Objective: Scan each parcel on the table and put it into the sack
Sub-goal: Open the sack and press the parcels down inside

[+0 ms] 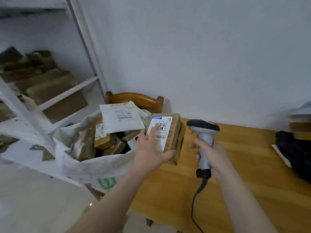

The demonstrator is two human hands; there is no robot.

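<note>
The left grip [149,148] holds the cardboard parcel [176,132] from its left side, thumb hooked under the near end and fingers laid straight across the white shipping label [162,130]. Furthest left, the woven sack [94,165] stands open just beside the desk [235,182], packed with boxes and a white mailer [122,118] lying on top. The parcel sits over the desk's left edge, label up, its long axis running away from the person and leaning slightly right. The sack's mouth lies directly left of it, so the left grip is the nearer one for the drop. To the right, the right grip [212,153] wraps the handle of the barcode scanner [204,130], whose head points left at the label from close by. I judge the scan to be the step in hand, with a short leftward carry into the sack next. A black bundle [292,148] lies at the desk's far right.
</note>
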